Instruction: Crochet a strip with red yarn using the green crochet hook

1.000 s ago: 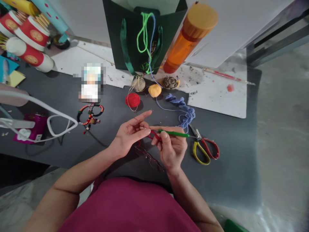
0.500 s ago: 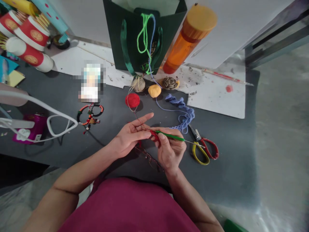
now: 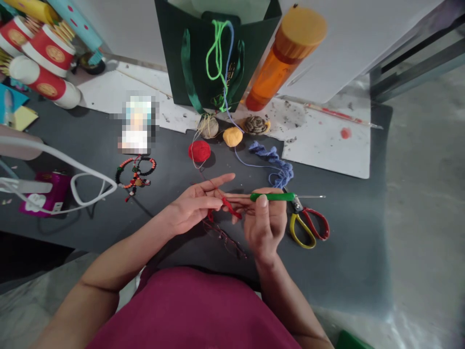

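Farther from the left hand (image 3: 192, 206) than half a second ago, the right hand (image 3: 267, 218) now holds the green hook (image 3: 276, 197) almost level. Its fingers close around the handle; the long axis runs sideways, one metal end pointing right, above the scissors (image 3: 305, 212). Left thumb and fingers pinch the small red yarn piece (image 3: 231, 209), which lies between both hands, left of the handle. Whether the hook's other end touches it, I cannot tell.

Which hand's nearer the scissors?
Right. The right hand, gripping the green-handled hook, is just left of the scissors; the left hand, at the red yarn piece, is farther left.
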`<state>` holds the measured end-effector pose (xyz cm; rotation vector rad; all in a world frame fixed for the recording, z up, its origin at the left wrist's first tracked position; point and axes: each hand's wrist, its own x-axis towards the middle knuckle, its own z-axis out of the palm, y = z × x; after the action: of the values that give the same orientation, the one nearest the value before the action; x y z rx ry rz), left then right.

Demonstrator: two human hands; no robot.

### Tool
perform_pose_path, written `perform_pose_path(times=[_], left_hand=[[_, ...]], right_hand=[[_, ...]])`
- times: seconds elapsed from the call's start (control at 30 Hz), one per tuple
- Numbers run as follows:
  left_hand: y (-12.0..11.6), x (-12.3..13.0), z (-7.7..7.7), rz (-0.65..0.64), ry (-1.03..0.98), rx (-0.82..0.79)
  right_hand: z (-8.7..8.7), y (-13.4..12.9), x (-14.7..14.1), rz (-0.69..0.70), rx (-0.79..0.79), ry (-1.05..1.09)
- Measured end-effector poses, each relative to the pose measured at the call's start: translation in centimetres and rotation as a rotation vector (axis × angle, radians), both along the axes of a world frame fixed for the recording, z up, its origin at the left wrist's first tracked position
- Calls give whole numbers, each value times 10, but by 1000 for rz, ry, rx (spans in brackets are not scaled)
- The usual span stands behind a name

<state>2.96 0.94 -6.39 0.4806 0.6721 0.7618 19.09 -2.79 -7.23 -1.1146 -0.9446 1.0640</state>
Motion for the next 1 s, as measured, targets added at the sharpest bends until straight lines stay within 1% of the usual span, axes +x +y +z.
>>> perform_pose_path(times=[0.1, 0.13, 0.2, 0.3, 0.43, 0.53, 0.73, 0.8, 1.0], left_hand=[[0, 1, 4, -62, -64, -84], [0, 1, 6, -63, -66, -94], [-2, 3, 10, -30, -35, -75], [-4, 4, 12, 58, 42, 16], [-4, 3, 12, 117, 114, 84], [-3, 2, 12, 133, 138, 108], [-3, 3, 10, 152, 157, 145], [-3, 3, 10, 155, 164, 146], [-2, 2, 11, 145, 162, 151]], right_hand=[[1, 4, 0, 38, -86, 59], [1, 4, 0, 54, -118, 75], [2, 4, -2, 95, -153, 110], [3, 4, -6, 132, -150, 148], [7, 6, -7, 62, -141, 202], [10, 8, -4, 13, -199, 250], [12, 7, -2, 3, -256, 256], [12, 7, -2, 2, -243, 253], [11, 11, 3, 92, -112, 236]])
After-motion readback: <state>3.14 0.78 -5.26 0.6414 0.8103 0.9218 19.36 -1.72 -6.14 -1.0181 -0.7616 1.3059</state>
